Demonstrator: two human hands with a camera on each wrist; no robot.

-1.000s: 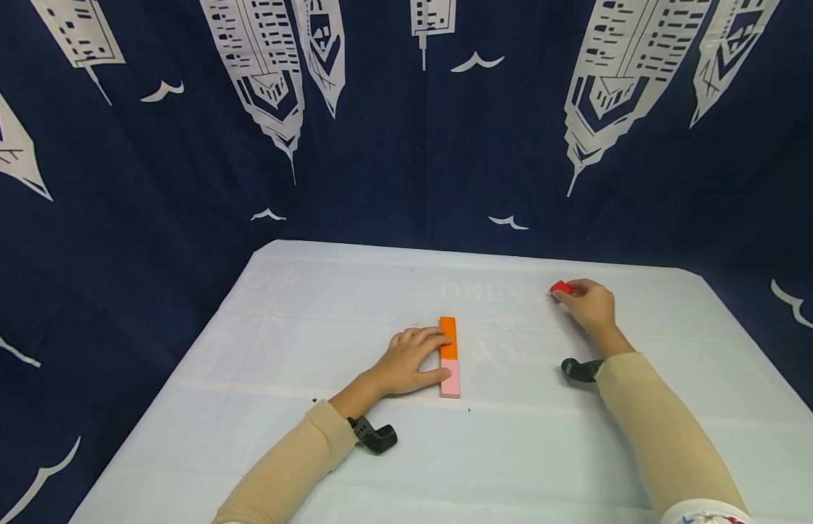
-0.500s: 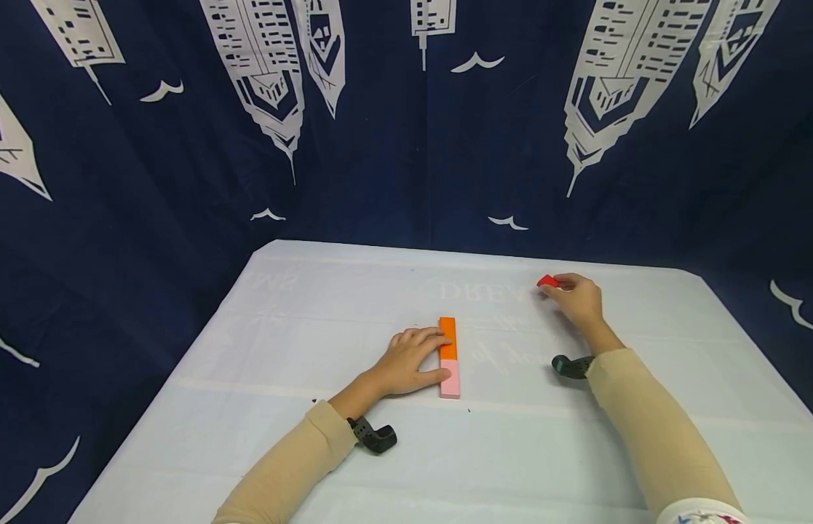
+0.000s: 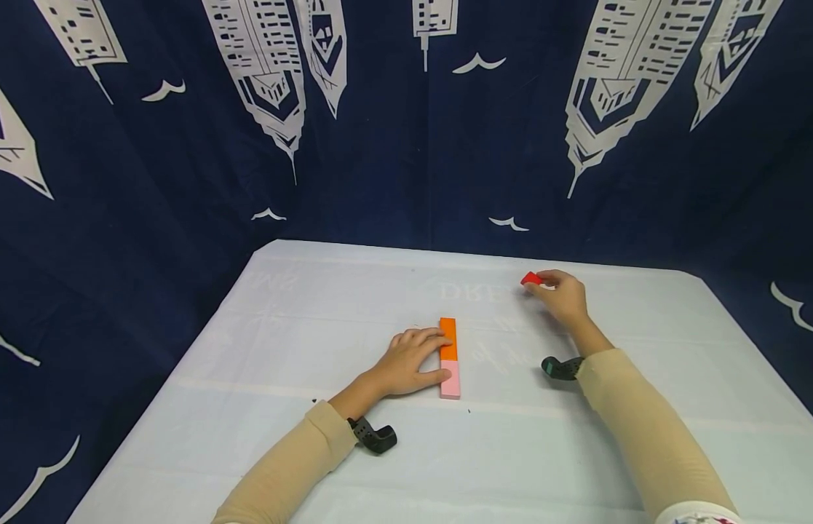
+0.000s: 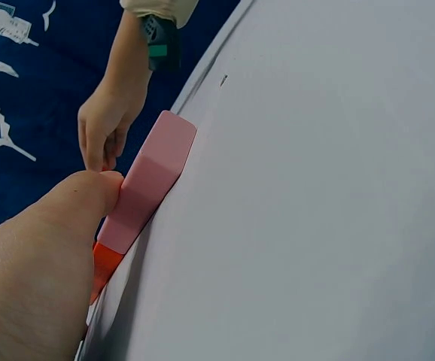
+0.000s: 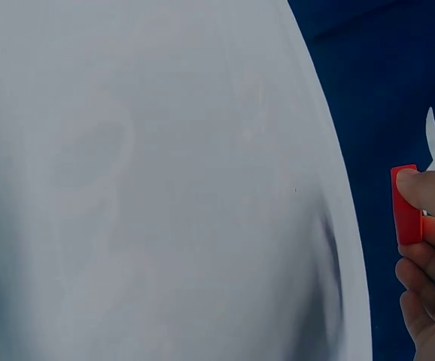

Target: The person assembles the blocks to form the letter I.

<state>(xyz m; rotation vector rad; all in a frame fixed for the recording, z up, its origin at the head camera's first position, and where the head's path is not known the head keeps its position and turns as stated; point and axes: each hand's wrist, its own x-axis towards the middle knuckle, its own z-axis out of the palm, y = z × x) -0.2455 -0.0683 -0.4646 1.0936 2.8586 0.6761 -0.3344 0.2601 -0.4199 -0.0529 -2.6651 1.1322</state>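
Observation:
An orange block [image 3: 448, 329] and a pink block [image 3: 450, 388] lie end to end in a line on the white-covered table. My left hand [image 3: 406, 362] rests beside them, fingertips on the orange block and thumb on the pink one. In the left wrist view the thumb touches the side of the pink block [image 4: 157, 162], and the orange block is mostly hidden. Farther back and to the right, my right hand [image 3: 565, 297] pinches a small red block [image 3: 530, 278] between thumb and fingers. The right wrist view shows the red block [image 5: 406, 214] held by its long sides.
A white cloth [image 3: 327, 291] with faint lettering covers the table. Its far edge meets a dark blue curtain [image 3: 380, 182] printed with white buildings and birds. Black bands with cameras [image 3: 375, 437] sit on both wrists. Small dark specks lie on the cloth.
My right hand has moved left and slightly away with the red block. The left hand and the orange and pink blocks have stayed in place.

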